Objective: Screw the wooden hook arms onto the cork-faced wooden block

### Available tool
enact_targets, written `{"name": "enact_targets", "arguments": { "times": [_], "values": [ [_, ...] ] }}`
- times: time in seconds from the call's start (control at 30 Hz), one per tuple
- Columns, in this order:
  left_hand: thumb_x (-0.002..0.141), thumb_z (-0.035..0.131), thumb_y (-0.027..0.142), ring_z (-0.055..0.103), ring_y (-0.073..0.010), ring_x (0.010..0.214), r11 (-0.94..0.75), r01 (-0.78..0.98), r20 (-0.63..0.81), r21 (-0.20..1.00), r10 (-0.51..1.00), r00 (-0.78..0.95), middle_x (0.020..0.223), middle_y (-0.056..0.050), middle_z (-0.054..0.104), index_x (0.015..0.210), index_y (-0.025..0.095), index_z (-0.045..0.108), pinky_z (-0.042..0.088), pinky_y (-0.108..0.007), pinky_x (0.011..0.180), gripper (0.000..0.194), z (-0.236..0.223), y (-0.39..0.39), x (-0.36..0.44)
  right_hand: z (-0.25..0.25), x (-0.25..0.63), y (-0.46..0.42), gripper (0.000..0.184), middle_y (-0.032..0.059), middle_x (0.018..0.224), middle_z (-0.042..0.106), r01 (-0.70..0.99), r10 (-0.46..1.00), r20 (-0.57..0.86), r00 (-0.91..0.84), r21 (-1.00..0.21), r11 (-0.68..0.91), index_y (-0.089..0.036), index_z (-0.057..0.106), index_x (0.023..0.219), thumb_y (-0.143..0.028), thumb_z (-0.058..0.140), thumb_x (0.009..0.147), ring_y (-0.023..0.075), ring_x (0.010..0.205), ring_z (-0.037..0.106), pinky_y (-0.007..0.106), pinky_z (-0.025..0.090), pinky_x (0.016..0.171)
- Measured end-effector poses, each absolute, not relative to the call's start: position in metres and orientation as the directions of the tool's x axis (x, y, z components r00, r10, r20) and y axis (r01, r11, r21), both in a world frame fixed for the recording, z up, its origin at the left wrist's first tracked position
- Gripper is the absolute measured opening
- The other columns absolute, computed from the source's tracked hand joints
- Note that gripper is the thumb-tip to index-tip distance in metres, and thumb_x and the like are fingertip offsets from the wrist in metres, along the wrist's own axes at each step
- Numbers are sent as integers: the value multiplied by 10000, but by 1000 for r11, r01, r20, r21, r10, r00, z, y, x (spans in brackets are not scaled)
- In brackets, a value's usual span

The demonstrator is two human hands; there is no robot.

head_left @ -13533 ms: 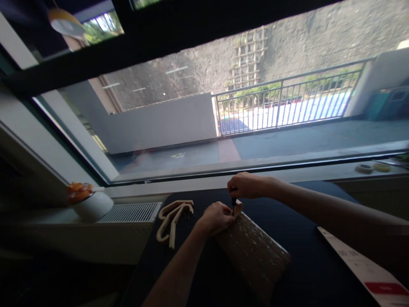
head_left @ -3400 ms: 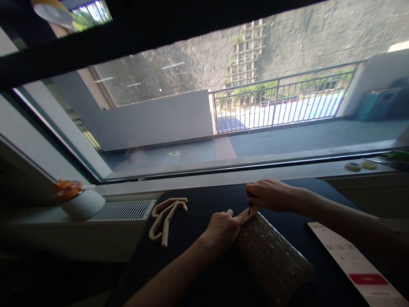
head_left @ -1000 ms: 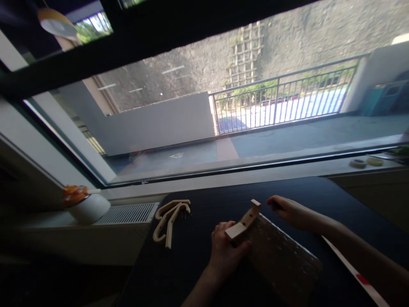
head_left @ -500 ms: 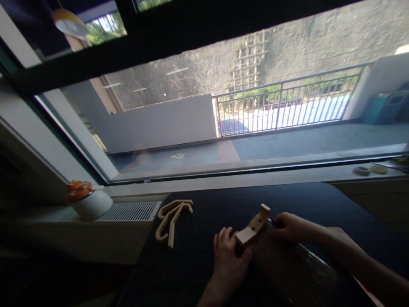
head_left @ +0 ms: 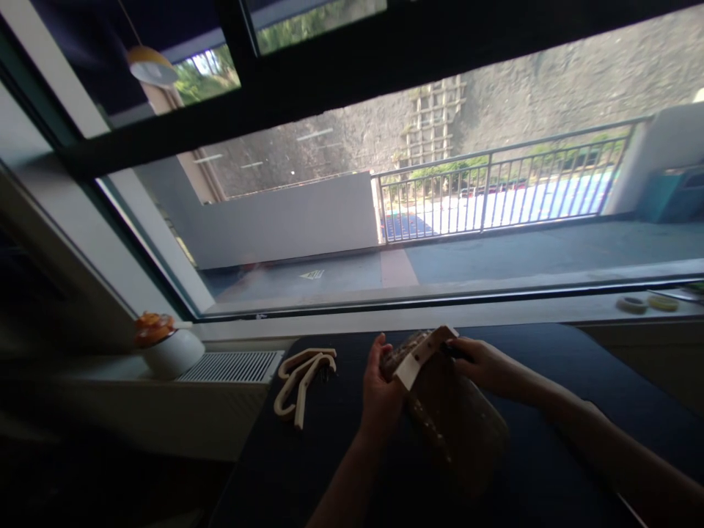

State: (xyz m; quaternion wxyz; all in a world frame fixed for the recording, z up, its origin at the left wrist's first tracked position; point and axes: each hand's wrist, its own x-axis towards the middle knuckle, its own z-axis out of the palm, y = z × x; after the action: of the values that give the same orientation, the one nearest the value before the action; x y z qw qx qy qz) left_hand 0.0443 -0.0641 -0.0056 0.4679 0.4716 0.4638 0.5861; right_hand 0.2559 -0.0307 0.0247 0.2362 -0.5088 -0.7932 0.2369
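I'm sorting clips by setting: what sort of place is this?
Probably a room beside a balcony or walkway: a dark table stands by a large window, with a metal railing outside.

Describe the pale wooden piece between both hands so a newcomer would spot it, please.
Find the dark table, then the brown block between the left hand and the right hand. The pale wooden piece runs across that block; the similar curved pieces lie on the table, away from both hands.
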Motion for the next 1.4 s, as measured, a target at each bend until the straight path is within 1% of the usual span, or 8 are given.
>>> {"name": "enact_targets", "arguments": {
  "times": [0.1, 0.2, 0.3, 0.43, 0.73, 1.07, 1.27, 1.4],
  "values": [
    [624, 765, 233, 617, -220, 1034, -242, -124, 235, 962, 969, -73, 1221, -108, 577, 1392, 198, 314, 504, -300, 876, 891, 30, -52, 20, 54, 276, -26, 432, 39, 1114, 682, 668, 847, 164, -505, -547, 504, -230, 647, 1133, -186, 457, 748, 248, 991, 615, 332, 452, 812],
    [696, 706, 239, 602, -219, 1071, -355, -10, 355, 935, 935, 9, 1234, -87, 588, 1349, 203, 388, 479, -323, 940, 727, 45, -58, 7, 82, 291, -24, 396, 57, 1068, 704, 837, 908, 211, -363, -355, 417, -265, 670, 1123, -263, 536, 750, 306, 937, 632, 379, 453, 740],
    [708, 674, 211, 588, -232, 1099, -323, 73, 314, 943, 942, 115, 1201, -81, 618, 1290, 178, 459, 468, -331, 963, 622, 43, -67, 4, 109, 278, -32, 272, 52, 921, 722, 871, 875, 282, -395, -189, 454, -277, 704, 994, -361, 518, 814, 256, 751, 653, 331, 415, 625],
    [705, 657, 165, 607, -226, 1051, -313, 45, 299, 949, 936, 187, 1146, -62, 641, 1220, 194, 484, 485, -331, 929, 545, 37, -73, 2, 137, 231, -48, 441, 59, 572, 651, 855, 785, 348, -512, 114, 506, -203, 622, 569, -303, 375, 920, 203, 536, 597, 322, 331, 564],
    [721, 652, 144, 594, -239, 1053, -293, 39, 268, 955, 915, 301, 1150, -70, 623, 1240, 219, 457, 482, -350, 916, 559, 41, -81, -14, 136, 194, -45, 211, 67, 631, 688, 647, 591, 295, -751, 510, 567, -186, 651, 646, -163, 552, 831, 200, 594, 595, 333, 278, 599],
    [706, 685, 179, 593, -252, 1065, -257, -11, 250, 966, 926, 283, 1159, -71, 633, 1229, 230, 490, 466, -355, 932, 560, 41, -81, -16, 132, 196, -43, 360, 97, 667, 692, 755, 688, 320, -651, 364, 545, -168, 652, 651, -240, 426, 922, 210, 633, 615, 331, 314, 594],
    [644, 753, 257, 623, -247, 1016, -86, -323, 66, 943, 995, -73, 1088, -68, 679, 1129, 215, 591, 482, -320, 881, 513, 27, -78, -6, 150, 205, -52, 446, 45, 732, 653, 787, 859, 190, -475, -345, 511, -191, 634, 888, -549, 369, 895, 165, 598, 567, 268, 359, 518],
    [638, 767, 307, 654, -238, 941, 45, -557, -95, 829, 994, -61, 1020, -66, 701, 1096, 206, 616, 503, -321, 825, 493, 13, -83, 8, 157, 208, -64, 413, 47, 833, 613, 587, 787, 280, -550, -540, 603, -187, 638, 850, -531, 412, 885, 150, 668, 553, 268, 413, 587]
  ]
}}
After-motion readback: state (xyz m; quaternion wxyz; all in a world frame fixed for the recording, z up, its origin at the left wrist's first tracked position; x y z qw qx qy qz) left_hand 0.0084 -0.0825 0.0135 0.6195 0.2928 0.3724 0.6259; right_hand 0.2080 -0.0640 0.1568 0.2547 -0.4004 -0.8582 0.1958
